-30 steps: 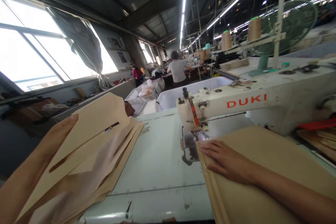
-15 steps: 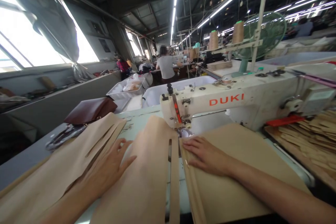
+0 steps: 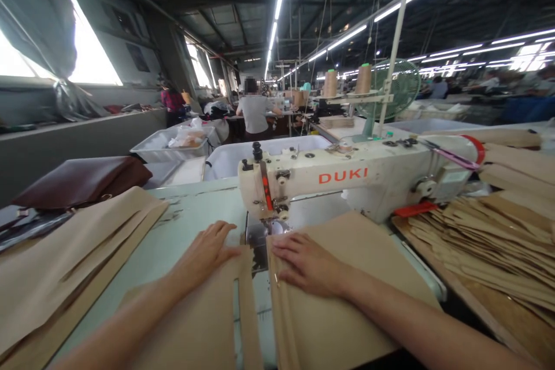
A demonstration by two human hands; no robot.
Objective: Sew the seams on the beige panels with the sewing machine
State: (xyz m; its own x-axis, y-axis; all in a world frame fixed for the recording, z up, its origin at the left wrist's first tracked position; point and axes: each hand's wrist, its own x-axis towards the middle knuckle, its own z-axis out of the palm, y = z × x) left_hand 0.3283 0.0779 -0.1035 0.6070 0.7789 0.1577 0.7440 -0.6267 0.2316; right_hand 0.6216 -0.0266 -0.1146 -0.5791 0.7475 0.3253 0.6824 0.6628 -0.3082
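Two tan panels lie on the pale green desk, one under each hand.
The desk has bare room towards 8 o'clock and only a narrow gap at 6 o'clock, between the panels' facing edges. The white sewing machine reaches from the centre to 3 o'clock. Layered tan pieces cover 8 o'clock; a pile of tan strips fills 4 o'clock. The right panel is at 5 o'clock, its thick edge near the needle area; the left panel, slotted, is at 7 o'clock. Behind the machine, the large bin hides its contents; the smaller bin, towards 10 o'clock, contains plastic bags. The right hand presses flat, gripping nothing. The left hand has its thumb spread; I cannot tell whether it grips the panel.
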